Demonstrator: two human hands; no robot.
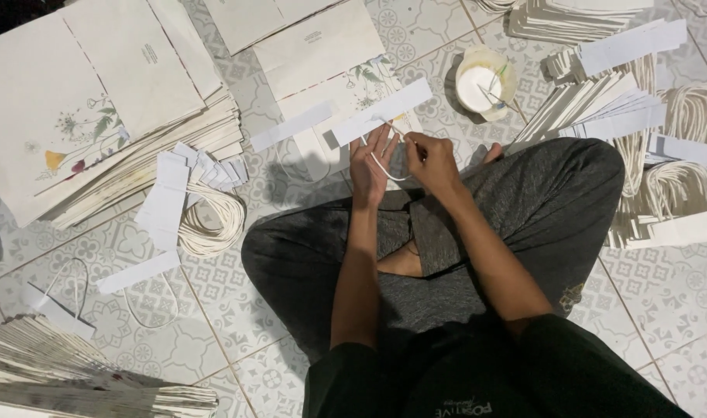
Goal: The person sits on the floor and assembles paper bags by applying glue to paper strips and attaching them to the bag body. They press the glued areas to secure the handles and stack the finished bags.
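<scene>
Head view, person seated cross-legged on a tiled floor [663, 302]. Both hands work just beyond the knees, over a flat paper bag with a flower print [322, 93].

Left hand [369, 166]: palm open, fingers spread and up, bracing a white paper strip [384, 110] that lies slantwise across the bag. No pinch visible on this side.

Right hand [431, 159]: grip pressed together, thumb and forefinger pinching a white cord loop [384, 172]; the loop sags between the two hands, touching the left palm.

Handling, judged: cord is light, limp, slightly springy; it needs holding close to its ends, since a mid-span hold lets the ends wander. Strip is thin, creases easily; press it flat rather than pinching it.

Surroundings: small white cup [479, 83] with a stick in it just beyond the right hand, contents unclear. Cord bundle [210, 220] to the left, bag stack [82, 116] farther left, cut strips [601, 108] to the right.
</scene>
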